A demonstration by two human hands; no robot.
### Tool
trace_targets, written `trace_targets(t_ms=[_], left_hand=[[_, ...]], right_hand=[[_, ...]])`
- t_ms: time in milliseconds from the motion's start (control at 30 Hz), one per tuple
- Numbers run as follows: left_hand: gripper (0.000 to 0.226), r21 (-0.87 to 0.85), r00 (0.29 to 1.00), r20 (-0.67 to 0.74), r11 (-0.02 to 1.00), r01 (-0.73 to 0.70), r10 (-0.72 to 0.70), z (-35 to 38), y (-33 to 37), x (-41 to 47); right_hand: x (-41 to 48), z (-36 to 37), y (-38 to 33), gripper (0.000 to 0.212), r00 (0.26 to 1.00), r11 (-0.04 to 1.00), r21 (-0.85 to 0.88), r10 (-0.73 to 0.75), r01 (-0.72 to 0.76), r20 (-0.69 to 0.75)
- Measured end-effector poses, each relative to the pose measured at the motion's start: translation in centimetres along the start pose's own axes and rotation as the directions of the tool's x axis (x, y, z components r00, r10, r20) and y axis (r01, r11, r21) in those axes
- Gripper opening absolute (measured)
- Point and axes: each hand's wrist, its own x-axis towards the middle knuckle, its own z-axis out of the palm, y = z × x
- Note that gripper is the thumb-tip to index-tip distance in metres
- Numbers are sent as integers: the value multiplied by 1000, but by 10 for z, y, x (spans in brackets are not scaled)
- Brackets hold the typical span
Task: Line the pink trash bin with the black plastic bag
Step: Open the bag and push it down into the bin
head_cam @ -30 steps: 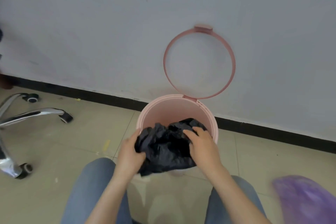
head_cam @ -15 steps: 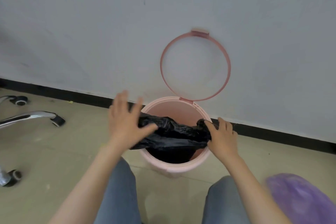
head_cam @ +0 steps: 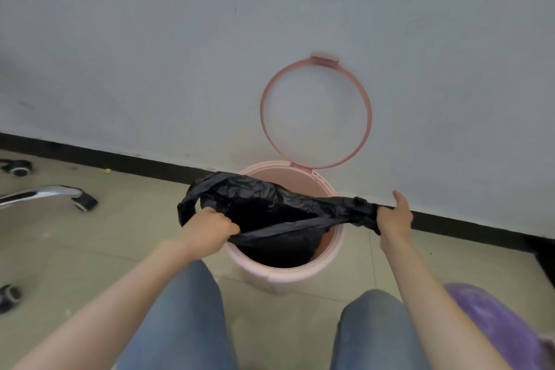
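Looking down from a head-worn camera at a pink trash bin (head_cam: 288, 272) standing on a beige tiled floor (head_cam: 90, 249), close against a pale grey wall (head_cam: 150, 54) with a black baseboard (head_cam: 120, 159). Showing the bin's pink ring lid (head_cam: 316, 112) flipped up on its rear hinge and leaning against the wall. Stretching a black plastic bag (head_cam: 270, 207) wide across the bin's mouth, with the bag's body hanging down inside the bin and its opening pulled taut between two bare hands. Closing the left hand (head_cam: 210, 228) in a fist around the near-left edge of the bag, just above the bin's front-left rim. Gripping the bag's right edge with the right hand (head_cam: 395, 216), fingers curled around bunched plastic and the thumb pointing up, just outside the bin's right rim. Leaving the bag's far edge raised above the rim, not yet folded over it. Showing two knees in blue jeans (head_cam: 180, 324) at the bottom of the view, a blurred purple object (head_cam: 492, 327) at lower right, and the chrome leg and black casters of an office chair base (head_cam: 54, 194) on the floor at left.
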Motion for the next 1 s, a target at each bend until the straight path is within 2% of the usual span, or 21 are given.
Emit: trace_targets(t_ms=[33, 67, 100, 133, 167, 200, 233, 267, 300, 367, 400, 433, 500, 567, 633, 700, 767, 800, 900, 967, 1000], left_hand=[[31, -61, 999, -48, 998, 13, -16, -3, -3, -1], [34, -130, 995, -90, 991, 20, -31, -5, -5, -1], [39, -187, 992, -122, 982, 12, -35, -8, -6, -2], [44, -233, 989, -143, 972, 7, -41, -11, -6, -2], [48, -262, 988, -148, 965, 8, -49, -14, -5, -3], [51, -276, 989, -138, 961, 6, -46, -15, -4, -5], [53, -291, 991, -128, 957, -3, -35, -16, -3, -6], [54, -312, 992, -127, 950, -14, -27, -17, -3, -8], [55, -322, 986, -163, 946, -37, -17, -18, -4, -11], [53, -229, 939, -339, 964, -137, 53, -25, -6, -19], [52, -161, 915, -398, 977, -142, 67, -27, -9, -23], [50, -111, 886, -463, 988, -107, 44, -27, -12, -24], [43, -160, 815, -573, 987, -8, -87, -31, -18, -23], [38, -299, 760, -612, 954, 37, -221, -33, -23, -20], [40, -307, 777, -606, 951, -30, -171, -33, -27, -19], [41, -256, 882, -469, 963, -89, -43, -29, -33, -19], [49, -224, 978, -195, 974, 24, -69, -27, -41, -20], [53, -155, 995, -33, 984, 93, -99, -27, -43, -21], [47, 16, 945, 281, 985, 170, -167, -28, -35, -26], [30, 50, 897, 390, 978, 204, -207, -26, -19, -30], [27, 74, 894, 384, 973, 218, -229, -25, -7, -32]], right_hand=[[-10, -1, -2, 46, 971, 947, -237, -235, 217, -50], [-21, -2, -2, 41, 833, 768, -407, -552, 494, -30], [-31, 0, -2, 39, 601, 491, -487, -794, 722, 91], [-41, 3, 0, 43, 357, 174, -507, -888, 844, 290], [-49, 5, 2, 51, 198, -87, -471, -829, 878, 523], [-53, 8, 4, 61, 168, -214, -423, -692, 881, 702], [-55, 9, 6, 69, 200, -218, -383, -573, 897, 795], [-53, 9, 7, 69, 262, -178, -396, -503, 901, 823], [-48, 8, 8, 65, 309, -146, -446, -534, 883, 787], [-33, 3, 6, 45, 294, -91, -491, -701, 866, 649], [-25, -1, 6, 35, 293, -16, -478, -771, 878, 565], [-18, -5, 6, 27, 286, 37, -448, -816, 893, 503], [-9, -13, 5, 13, 267, 74, -419, -866, 905, 423], [-4, -17, 3, 15, 268, 101, -384, -872, 918, 411], [-1, -21, 5, 24, 222, 52, -341, -847, 939, 484], [1, -25, 9, 25, 207, 32, -352, -856, 936, 473], [2, -27, 14, 25, 175, -8, -388, -884, 922, 434], [-1, -26, 18, 28, 138, -62, -400, -882, 915, 451], [-18, -17, 39, 33, 51, -183, -351, -824, 918, 564], [-29, -14, 49, 30, 36, -169, -287, -804, 943, 593], [-34, -14, 52, 30, 35, -162, -265, -792, 951, 609]])
